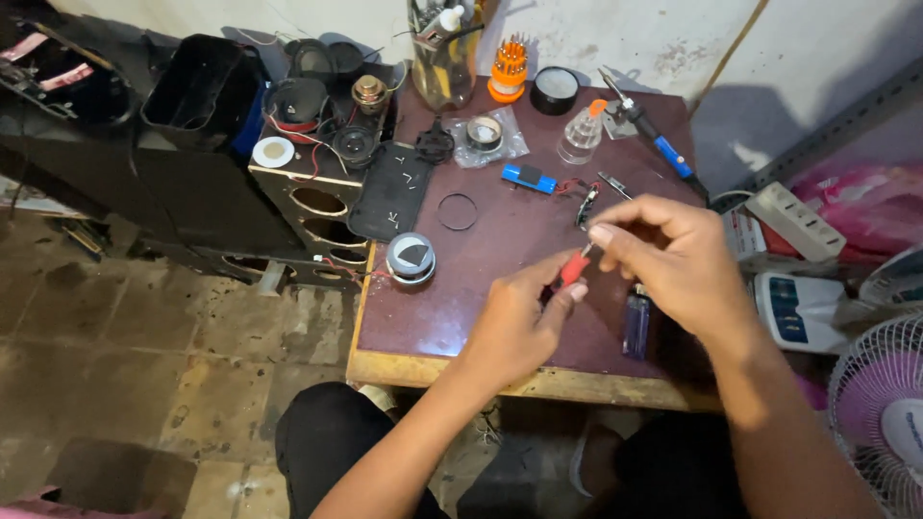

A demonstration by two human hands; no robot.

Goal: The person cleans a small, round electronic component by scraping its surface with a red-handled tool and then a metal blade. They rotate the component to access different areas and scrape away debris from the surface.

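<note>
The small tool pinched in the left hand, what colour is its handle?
Red; the tool shows in the head view, pinched by the left hand.

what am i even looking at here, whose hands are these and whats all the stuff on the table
One camera worn on a person's head looks down at that person's own two bare hands over a small brown table. The left hand pinches a small red-handled tool; the right hand meets it, fingertips closed on something too small to tell. Around them lie a blue lighter, a soldering iron, a black ring, a blue module with wires, an orange screwdriver set and a round grey speaker part.
</note>
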